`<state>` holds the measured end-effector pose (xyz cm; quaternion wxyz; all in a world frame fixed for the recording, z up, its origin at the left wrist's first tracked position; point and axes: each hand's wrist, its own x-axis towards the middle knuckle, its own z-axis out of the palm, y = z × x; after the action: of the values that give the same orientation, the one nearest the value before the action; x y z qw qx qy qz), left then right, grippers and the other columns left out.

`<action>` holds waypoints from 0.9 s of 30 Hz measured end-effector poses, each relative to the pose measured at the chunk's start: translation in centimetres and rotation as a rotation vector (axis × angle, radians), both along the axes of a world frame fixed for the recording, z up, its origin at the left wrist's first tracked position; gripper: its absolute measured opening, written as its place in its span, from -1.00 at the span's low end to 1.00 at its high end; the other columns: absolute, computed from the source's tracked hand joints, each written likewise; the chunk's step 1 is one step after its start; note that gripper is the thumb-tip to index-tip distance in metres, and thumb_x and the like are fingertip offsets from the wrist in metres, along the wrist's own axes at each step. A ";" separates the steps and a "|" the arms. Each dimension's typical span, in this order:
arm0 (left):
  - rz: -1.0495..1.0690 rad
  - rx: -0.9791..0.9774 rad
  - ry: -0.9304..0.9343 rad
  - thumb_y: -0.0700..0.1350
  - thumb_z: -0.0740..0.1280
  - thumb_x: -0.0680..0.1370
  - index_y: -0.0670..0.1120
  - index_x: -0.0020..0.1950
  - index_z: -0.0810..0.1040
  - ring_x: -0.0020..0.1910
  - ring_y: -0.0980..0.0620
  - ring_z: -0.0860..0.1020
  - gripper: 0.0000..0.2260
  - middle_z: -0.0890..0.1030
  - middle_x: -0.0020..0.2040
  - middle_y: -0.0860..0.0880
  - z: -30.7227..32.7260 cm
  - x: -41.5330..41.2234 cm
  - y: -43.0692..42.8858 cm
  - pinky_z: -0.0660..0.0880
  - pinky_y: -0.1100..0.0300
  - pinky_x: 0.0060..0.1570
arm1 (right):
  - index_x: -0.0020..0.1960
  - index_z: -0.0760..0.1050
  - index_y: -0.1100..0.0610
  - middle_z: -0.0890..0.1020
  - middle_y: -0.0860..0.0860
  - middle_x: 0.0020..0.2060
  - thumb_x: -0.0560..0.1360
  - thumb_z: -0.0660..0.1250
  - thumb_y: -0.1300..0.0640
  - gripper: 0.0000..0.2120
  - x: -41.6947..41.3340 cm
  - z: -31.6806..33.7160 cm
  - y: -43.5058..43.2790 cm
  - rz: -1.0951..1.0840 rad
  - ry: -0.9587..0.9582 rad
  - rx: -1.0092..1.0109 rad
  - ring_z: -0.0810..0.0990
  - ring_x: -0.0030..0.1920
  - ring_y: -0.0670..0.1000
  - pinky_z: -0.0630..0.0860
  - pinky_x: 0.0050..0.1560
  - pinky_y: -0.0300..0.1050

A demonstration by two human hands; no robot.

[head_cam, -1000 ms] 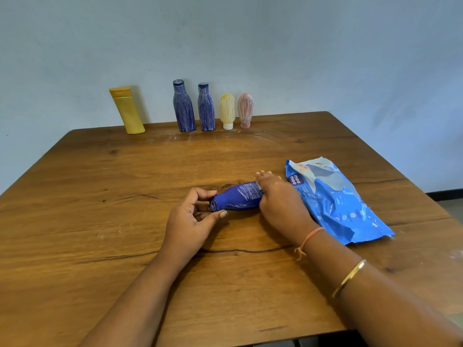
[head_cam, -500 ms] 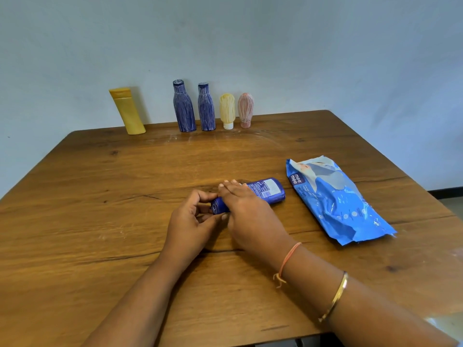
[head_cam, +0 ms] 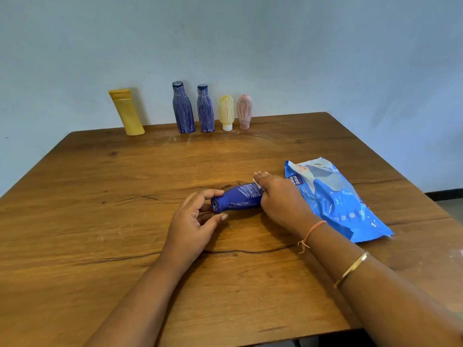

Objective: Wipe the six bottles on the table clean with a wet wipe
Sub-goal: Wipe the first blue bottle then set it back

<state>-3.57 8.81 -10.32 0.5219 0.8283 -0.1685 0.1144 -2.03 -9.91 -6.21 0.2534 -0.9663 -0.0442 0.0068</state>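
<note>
A blue bottle (head_cam: pixel 238 197) lies on its side in the middle of the wooden table (head_cam: pixel 100 196), cap end pointing left. My left hand (head_cam: pixel 194 221) pinches the cap end between thumb and fingers. My right hand (head_cam: pixel 280 199) covers the bottle's base end and presses a white wet wipe (head_cam: pixel 258 184) onto it; only a sliver of the wipe shows at the fingertips. Along the wall stand a yellow bottle (head_cam: pixel 126 112), two blue streaked bottles (head_cam: pixel 183 108) (head_cam: pixel 205 110), a pale yellow bottle (head_cam: pixel 226 112) and a pink bottle (head_cam: pixel 244 111).
A blue wet-wipe pack (head_cam: pixel 333 196) lies flat just right of my right hand, reaching toward the table's right edge. The wall runs directly behind the row of bottles.
My right hand slid left along the bottle to the cap end half a second ago, then back right to the base end. The left hand kept its hold on the cap.
</note>
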 end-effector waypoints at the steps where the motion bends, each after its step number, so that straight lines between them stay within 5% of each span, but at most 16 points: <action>1: 0.009 0.008 -0.024 -0.26 0.46 0.41 0.19 0.07 0.50 0.10 0.21 0.53 -0.59 0.53 0.12 0.12 0.1 0.0 0.0 0.49 0.31 0.10 | 0.47 0.17 0.13 0.25 0.06 0.46 0.55 0.10 0.32 -0.50 0.0 0.0 -0.1 0.001 -0.003 0.004 0.16 0.47 0.04 0.11 0.43 -0.11; 6: 0.055 0.031 -0.069 -0.28 0.45 0.41 0.20 0.05 0.48 0.07 0.26 0.53 -0.59 0.53 0.08 0.20 0.1 0.0 -0.1 0.44 0.43 0.06 | 0.46 0.19 0.16 0.26 0.06 0.45 0.54 0.10 0.33 -0.51 -0.1 -0.4 -0.5 -0.060 -0.016 0.066 0.16 0.47 0.01 0.11 0.43 -0.12; 12: 0.085 -0.030 0.001 -0.23 0.46 0.42 0.21 0.06 0.49 -0.05 0.14 0.58 -0.61 0.59 0.09 0.08 -0.5 0.3 -0.1 0.52 0.32 -0.07 | 0.45 0.22 0.16 0.29 0.05 0.44 0.52 0.14 0.34 -0.50 -1.0 -0.6 0.6 -0.116 -0.072 0.099 0.18 0.46 -0.01 0.09 0.46 -0.12; 17: 0.099 -0.078 0.025 -0.29 0.45 0.41 0.18 0.02 0.49 -0.21 0.21 0.54 -0.60 0.59 0.03 0.09 -0.2 0.1 -0.4 0.47 0.43 -0.21 | 0.48 0.13 0.15 0.19 0.04 0.48 0.54 0.12 0.28 -0.48 -2.6 0.1 4.4 0.082 -0.127 0.001 0.07 0.49 -0.04 -0.10 0.46 -0.16; 22: 0.117 -0.093 0.076 -0.34 0.40 0.42 0.17 -0.03 0.49 -0.23 0.15 0.56 -0.60 0.60 -0.07 0.09 0.0 -0.3 -0.2 0.53 0.33 -0.28 | 0.51 0.01 0.17 0.08 0.05 0.51 0.58 0.07 0.23 -0.48 -3.6 0.2 6.3 0.252 -0.163 -0.094 -0.05 0.50 -0.04 -0.23 0.41 -0.22; 27: 0.108 -0.115 0.128 -0.29 0.47 0.38 0.12 -0.04 0.49 -0.30 0.29 0.51 -0.65 0.59 -0.04 0.11 0.0 -0.1 -0.5 0.45 0.45 -0.31 | 0.51 0.03 0.10 0.11 -0.01 0.50 0.56 0.10 0.23 -0.46 -2.8 -0.4 3.6 0.200 -0.150 -0.091 0.00 0.49 -0.09 -0.14 0.41 -0.23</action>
<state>-3.66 8.31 -10.33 0.5714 0.8104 -0.0829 0.0988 -4.85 -6.35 -6.60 0.2033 -0.9654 -0.1586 -0.0382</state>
